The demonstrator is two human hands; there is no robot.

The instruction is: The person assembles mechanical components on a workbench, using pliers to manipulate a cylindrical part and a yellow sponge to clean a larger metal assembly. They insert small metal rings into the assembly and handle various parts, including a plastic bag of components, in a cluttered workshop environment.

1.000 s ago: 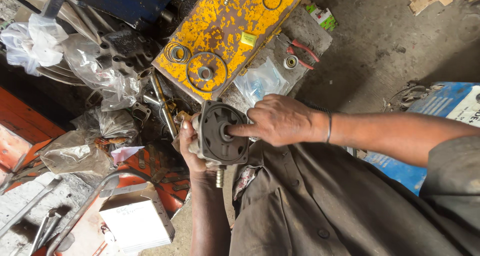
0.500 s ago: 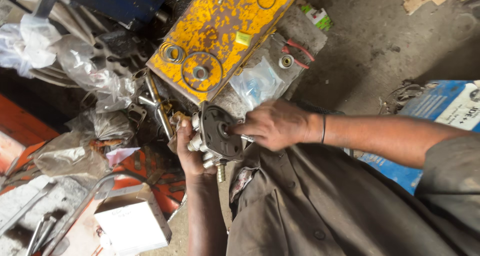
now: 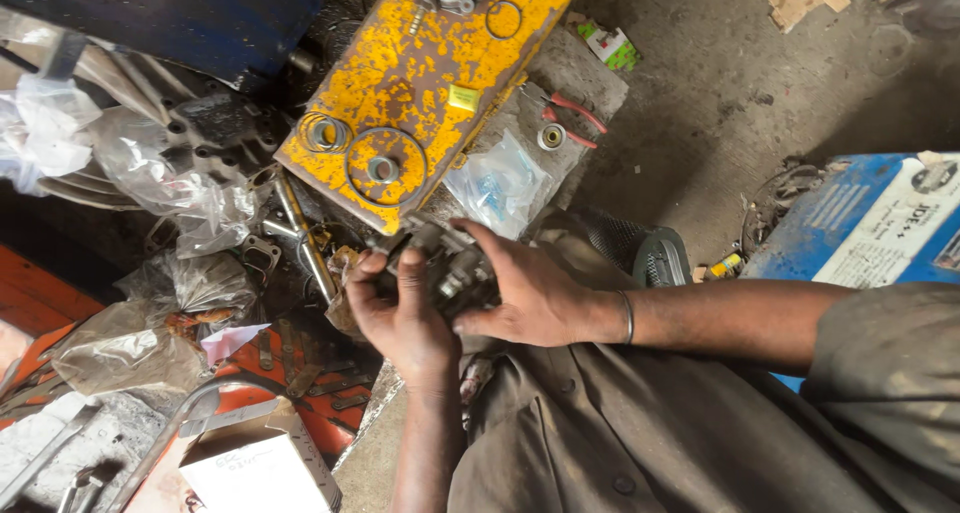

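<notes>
1. While both hands closed around it, a dark, greasy metal machine part [image 3: 452, 273] sat in front of the person's lap, just below the lower edge of a chipped yellow metal plate [image 3: 420, 83].
2. The left hand [image 3: 400, 318] gripped the part from the left, its fingers curled over the top; the right hand [image 3: 525, 293] clasped it from the right, thumb and fingers pressed on the casing. A thin metal bangle [image 3: 628, 316] ringed the right wrist.
3. On the yellow plate lay a large wire ring around a small grey round fitting [image 3: 383, 167], with a stack of thin metal rings [image 3: 326, 133] just beside it and another loose ring [image 3: 504, 18] near the plate's top edge.
4. A clear plastic bag holding small blue pieces [image 3: 498, 186] rested just right of the plate, near red-handled pliers [image 3: 566, 113] and a small round bearing [image 3: 551, 137].
5. Crumpled clear plastic bags [image 3: 170, 188] and scattered metal scraps crowded the left side.
6. A white cardboard box [image 3: 262, 471] stood at the bottom left, and a blue printed carton [image 3: 860, 223] lay on the grey concrete floor [image 3: 720, 93] to the right.
7. The person's grey-brown work shirt [image 3: 650, 443] filled the lower frame.
</notes>
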